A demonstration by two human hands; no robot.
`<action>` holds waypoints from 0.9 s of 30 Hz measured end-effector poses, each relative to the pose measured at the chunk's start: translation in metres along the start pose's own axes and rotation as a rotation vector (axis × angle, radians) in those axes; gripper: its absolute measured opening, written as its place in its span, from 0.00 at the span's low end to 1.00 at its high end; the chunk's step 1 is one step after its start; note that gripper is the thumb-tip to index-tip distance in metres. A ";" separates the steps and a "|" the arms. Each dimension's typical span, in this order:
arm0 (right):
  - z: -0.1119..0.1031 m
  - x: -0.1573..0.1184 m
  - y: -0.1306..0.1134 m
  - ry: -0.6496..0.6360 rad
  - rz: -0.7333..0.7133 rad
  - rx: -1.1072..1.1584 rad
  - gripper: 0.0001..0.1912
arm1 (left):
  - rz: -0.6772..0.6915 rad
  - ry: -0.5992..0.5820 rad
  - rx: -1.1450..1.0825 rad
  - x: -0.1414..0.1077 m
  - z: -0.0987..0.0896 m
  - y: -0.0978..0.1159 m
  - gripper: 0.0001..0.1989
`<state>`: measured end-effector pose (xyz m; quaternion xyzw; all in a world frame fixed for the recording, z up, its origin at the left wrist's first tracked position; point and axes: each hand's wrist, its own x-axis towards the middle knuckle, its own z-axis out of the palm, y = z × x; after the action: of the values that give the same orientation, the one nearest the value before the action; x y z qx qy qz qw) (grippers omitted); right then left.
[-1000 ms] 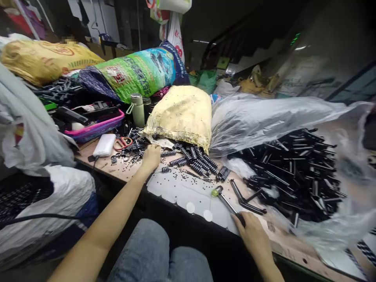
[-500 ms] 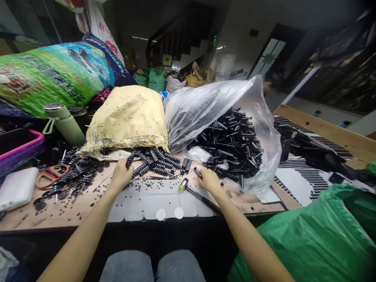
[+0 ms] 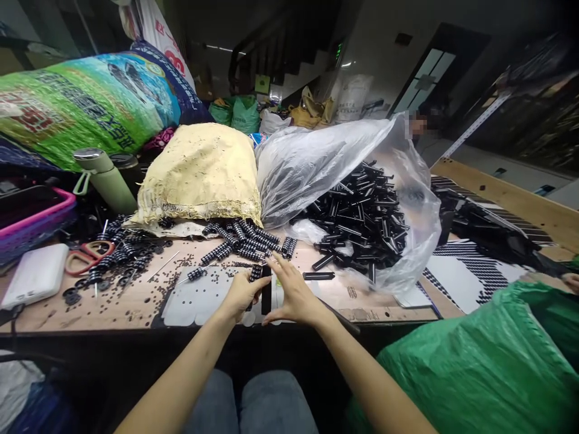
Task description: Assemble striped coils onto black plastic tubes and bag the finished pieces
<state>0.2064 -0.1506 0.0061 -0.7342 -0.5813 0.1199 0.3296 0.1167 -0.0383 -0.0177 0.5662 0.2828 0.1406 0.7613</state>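
We've got a bench (image 3: 136, 319) right below the grip, a wooden-edged table (image 3: 509, 184) well off to its right, pale slanted post (image 3: 478, 123) there too. Far beyond the grip we see a dim room: stairs (image 3: 304, 77), grey wall (image 3: 380, 45), bright panes (image 3: 432, 67) farther right, small green light (image 3: 339, 50).

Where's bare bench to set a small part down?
Bare: a small tabletop patch right of the right hand, bordered by the black part and clear bag; a mostly bare front-edge strip between white box and white sheet. Crowded: beaded rolls before the yellow sack, around the scissors.
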 end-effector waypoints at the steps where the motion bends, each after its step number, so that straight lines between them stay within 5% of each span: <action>1: -0.002 0.000 -0.002 -0.035 -0.041 -0.090 0.55 | 0.004 0.001 0.016 -0.002 0.000 0.000 0.18; 7: 0.007 -0.013 0.006 0.070 -0.001 -0.090 0.54 | 0.206 0.003 0.143 -0.005 -0.007 -0.004 0.19; 11: 0.031 -0.039 0.023 0.050 0.110 -0.091 0.53 | 0.537 0.200 0.874 -0.008 -0.027 -0.030 0.14; 14: 0.045 -0.052 0.030 0.040 0.168 -0.189 0.53 | 0.615 0.315 1.205 -0.022 -0.047 -0.048 0.14; 18: 0.046 -0.053 0.029 0.039 0.227 -0.277 0.57 | 0.690 0.281 0.981 -0.037 -0.062 -0.040 0.12; 21: 0.039 -0.050 0.032 0.008 0.258 -0.239 0.57 | 0.701 0.274 0.727 -0.031 -0.054 -0.021 0.11; 27: 0.021 -0.056 0.029 0.089 0.244 -0.044 0.55 | 0.326 0.167 0.008 -0.012 -0.015 -0.009 0.19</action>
<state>0.2005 -0.1983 -0.0392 -0.8110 -0.4751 0.1135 0.3220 0.0972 -0.0353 -0.0259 0.5938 0.2503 0.3077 0.7000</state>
